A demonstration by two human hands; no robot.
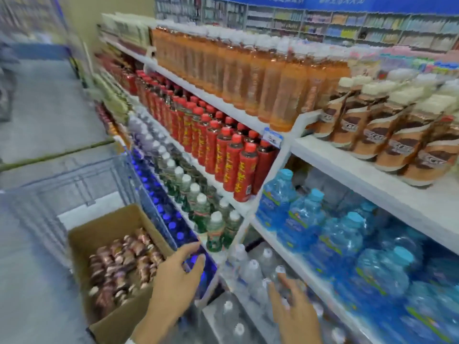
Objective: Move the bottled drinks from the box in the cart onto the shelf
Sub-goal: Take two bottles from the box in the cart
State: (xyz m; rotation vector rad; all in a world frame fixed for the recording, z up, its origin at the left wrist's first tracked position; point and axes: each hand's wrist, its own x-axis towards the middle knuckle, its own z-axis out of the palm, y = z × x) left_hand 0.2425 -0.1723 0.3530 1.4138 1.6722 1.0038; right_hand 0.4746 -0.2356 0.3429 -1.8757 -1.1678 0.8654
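An open cardboard box (104,227) sits in the wire cart (74,184) at the lower left. It is filled with small brown-labelled bottled drinks (119,266) lying packed together. My left hand (177,276) hovers over the box's right edge, fingers spread and empty. My right hand (295,306) is lower right, fingers apart, above clear water bottles (253,271) on a low shelf. Matching brown-and-cream bottles (387,130) stand on the upper right shelf (372,180). The whole view is motion-blurred.
Rows of orange drinks (248,70), red bottles (223,150), green-labelled bottles (198,207) and blue-capped bottles (171,219) fill the left shelves. Large blue water jugs (335,234) fill the right bay. Grey floor (44,108) stretches along the aisle to the left.
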